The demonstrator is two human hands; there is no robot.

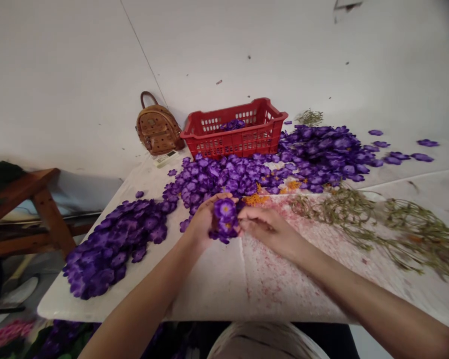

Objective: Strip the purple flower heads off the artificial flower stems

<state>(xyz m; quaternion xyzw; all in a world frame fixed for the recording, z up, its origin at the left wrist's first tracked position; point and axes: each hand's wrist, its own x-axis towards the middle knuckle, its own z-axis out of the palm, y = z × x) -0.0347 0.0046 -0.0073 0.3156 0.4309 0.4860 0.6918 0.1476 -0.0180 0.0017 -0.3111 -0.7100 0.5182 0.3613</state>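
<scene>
A small bunch of purple artificial flowers [225,212] with yellow-white centres is held over the near middle of the table. My left hand [204,219] is closed around its left side and back. At its right edge, my right hand [260,224] has thumb and fingertips pinched together; what they grip there is too small to make out. Just beyond both hands spreads a heap of loose purple petals [217,177]. Small orange flower centres [255,199] lie beside that heap. To the right are tangled green artificial stems [344,209].
A red plastic crate [235,144] with some purple petals inside stands at the back. More petal piles lie left [115,244] and back right [322,149]. A brown backpack [157,128] and a white remote control [166,158] sit back left. A wooden stool [47,209] stands beside the table.
</scene>
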